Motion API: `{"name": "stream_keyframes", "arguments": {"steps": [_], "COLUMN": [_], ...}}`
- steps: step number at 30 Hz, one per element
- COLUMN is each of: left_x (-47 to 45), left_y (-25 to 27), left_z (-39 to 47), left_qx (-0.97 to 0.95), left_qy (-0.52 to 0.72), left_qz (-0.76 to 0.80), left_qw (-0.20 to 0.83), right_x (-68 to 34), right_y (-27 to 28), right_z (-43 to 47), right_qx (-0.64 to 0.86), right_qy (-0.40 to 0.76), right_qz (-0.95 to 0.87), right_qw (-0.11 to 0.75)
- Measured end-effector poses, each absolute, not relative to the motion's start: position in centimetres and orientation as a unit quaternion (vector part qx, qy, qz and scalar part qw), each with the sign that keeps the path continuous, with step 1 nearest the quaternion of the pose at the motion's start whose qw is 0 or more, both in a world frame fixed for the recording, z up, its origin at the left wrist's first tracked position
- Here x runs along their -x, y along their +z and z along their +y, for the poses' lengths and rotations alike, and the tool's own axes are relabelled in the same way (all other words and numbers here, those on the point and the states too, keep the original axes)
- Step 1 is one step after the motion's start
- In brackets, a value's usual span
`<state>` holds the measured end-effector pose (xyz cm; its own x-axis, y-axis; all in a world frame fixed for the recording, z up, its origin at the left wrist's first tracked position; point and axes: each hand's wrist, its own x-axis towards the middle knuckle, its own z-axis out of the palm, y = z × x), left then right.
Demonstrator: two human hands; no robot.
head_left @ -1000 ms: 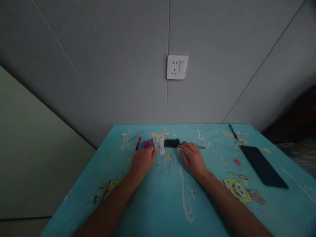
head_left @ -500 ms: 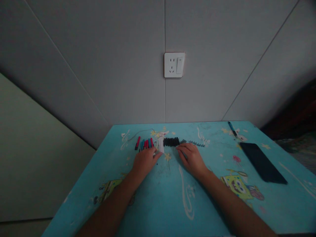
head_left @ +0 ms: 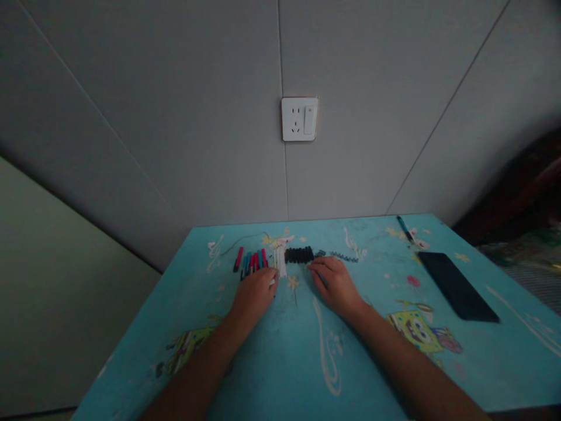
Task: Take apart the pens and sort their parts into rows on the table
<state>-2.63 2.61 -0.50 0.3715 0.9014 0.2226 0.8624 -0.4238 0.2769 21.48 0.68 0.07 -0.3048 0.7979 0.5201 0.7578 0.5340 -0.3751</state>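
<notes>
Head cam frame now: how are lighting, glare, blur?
Head view overall: dim, no strong glare; head view, centre: wall socket fairly crisp; head view, far right: dark clutter blurred; head view, middle: fine detail around left hand murky.

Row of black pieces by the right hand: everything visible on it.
The row of black pieces lies on the patterned blue table: several short, dark, rod-like pieces side by side, roughly parallel. White sticks lie close on its left; the right hand is at its right end, contact unclear. Material and exact count can't be told.
</notes>
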Motion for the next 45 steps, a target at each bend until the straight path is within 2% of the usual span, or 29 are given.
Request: {"name": "stream_keyframes", "arguments": {"steps": [8,10,14,17,21,27,35,45], "left_x": [2.4,2.0,0.4,-0.8,-1.3,-0.2,-0.5,-0.2], "left_y": [-0.3,-0.1,-0.2,-0.1,0.2,-0.3,-0.5,-1.2], "left_z": [2.5,2.0,0.4,-0.5,-0.7,0.6,1.1,1.5], "left_qx": [-0.824,-0.808,-0.707,-0.7,-0.732,-0.679,-0.797,-0.777], "left_qy": [0.262,0.332,0.464,0.511,0.49,0.431,0.315,0.315], "left_qz": [0.487,0.453,0.397,0.341,0.318,0.438,0.384,0.391], "left_qw": [0.125,0.179,0.357,0.364,0.35,0.402,0.345,0.379], "right_x": [-21.7,-21.7,-20.3,-18.5,-17.4,-19.7,-20.0,-20.4], "right_y": [0.0,0.2,0.8,0.9,0.4,0.4,0.8,0.6], "right_z": [0.8,0.6,-0.8,-1.9,-2.0,-0.8,-0.8,-0.8], "right_qx": [0.472,0.456,0.382,0.353,0.345,0.43,0.492,0.503], "right_qy": [0.039,0.05,0.104,0.159,0.248,0.348,0.278,0.273], "right_qz": [-0.812,-0.821,-0.864,-0.871,-0.85,-0.747,-0.688,-0.646], "right_qw": [0.34,0.338,0.31,0.301,0.311,0.369,0.455,0.505]}}
